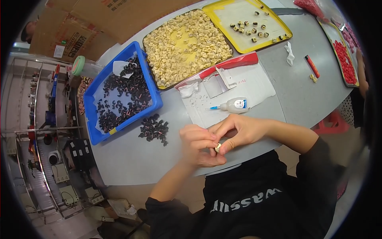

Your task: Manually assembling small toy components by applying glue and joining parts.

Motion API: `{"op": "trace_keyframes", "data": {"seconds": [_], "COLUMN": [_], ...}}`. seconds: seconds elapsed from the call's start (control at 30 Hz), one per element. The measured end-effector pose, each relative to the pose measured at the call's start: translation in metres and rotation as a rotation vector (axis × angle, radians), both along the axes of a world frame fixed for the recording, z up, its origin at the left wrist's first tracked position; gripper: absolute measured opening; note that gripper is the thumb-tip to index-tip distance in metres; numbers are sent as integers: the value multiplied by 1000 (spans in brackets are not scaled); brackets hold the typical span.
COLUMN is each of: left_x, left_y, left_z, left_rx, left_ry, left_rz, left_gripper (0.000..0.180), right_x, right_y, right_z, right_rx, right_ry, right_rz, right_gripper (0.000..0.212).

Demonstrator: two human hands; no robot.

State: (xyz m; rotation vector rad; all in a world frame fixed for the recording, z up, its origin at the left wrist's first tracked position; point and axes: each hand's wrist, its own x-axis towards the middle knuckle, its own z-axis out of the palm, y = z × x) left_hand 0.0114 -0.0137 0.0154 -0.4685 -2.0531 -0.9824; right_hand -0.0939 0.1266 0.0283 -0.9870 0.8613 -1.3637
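Small-parts workshop: grey smooth-topped worktable [127, 169], yellow rectangular tray [184, 40] of cream pieces [159, 65], blue plastic tub [156, 100] of curved black pieces [135, 93], metal-framed shelving [49, 130].

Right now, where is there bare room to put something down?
Bare table lies between the loose black pieces and near edge, left of the left hand; also between white paper and red tube. Crowded: blue bin, pale-piece tray.

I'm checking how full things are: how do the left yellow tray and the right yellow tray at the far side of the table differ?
The left yellow tray is crowded around a bare middle patch; the right yellow tray holds only a scattering.
The left tray's pieces look plain pale yellow; the right tray's pieces also show dark parts.
Both are shallow and roughly rectangular.
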Motion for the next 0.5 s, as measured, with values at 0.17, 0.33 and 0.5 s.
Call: {"op": "trace_keyframes", "data": {"seconds": [0.17,0.33,0.5], "left_x": [0,-4,-8], "left_y": [1,1,0], "left_z": [3,-3,6], "left_rx": [35,544,701], "left_ry": [-43,-394,-488], "left_rz": [1,-137,-309], "left_gripper": [34,27,23], "right_x": [0,4,5], "right_y": [-2,-3,-3], "right_z": [0,-4,-4], "right_rx": [2,203,145], "right_ry": [-42,-129,-462], "right_rz": [-63,-184,-219], "right_gripper": [20,24,31]}}
